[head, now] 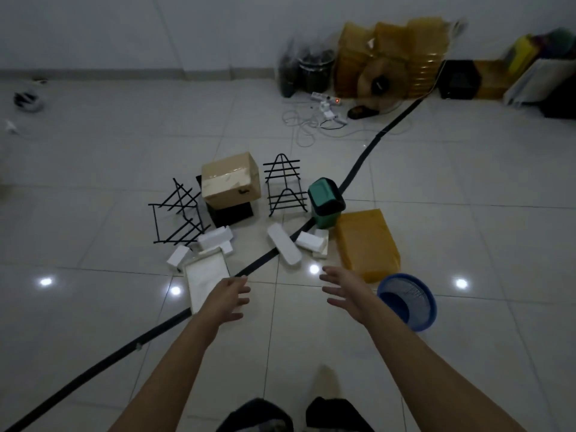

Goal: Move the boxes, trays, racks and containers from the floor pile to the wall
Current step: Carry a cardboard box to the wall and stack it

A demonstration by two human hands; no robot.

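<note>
Both arms are extended forward over the tiled floor. Left hand and right hand: fingers spread and released, grasping nothing. The left hand overlaps the near corner of a white tray; contact cannot be confirmed.

The floor pile lies just beyond the hands:
- cardboard box resting on a black box;
- tilted wire rack to its left;
- upright wire rack to its right;
- green bin, tilted, touching a flat yellow container;
- blue basket beside the right hand;
- small white boxes and a white oblong tray in between.

A black floor strip crosses the pile. Yellow containers and a black crate stand at the wall, well apart from the pile.
</note>
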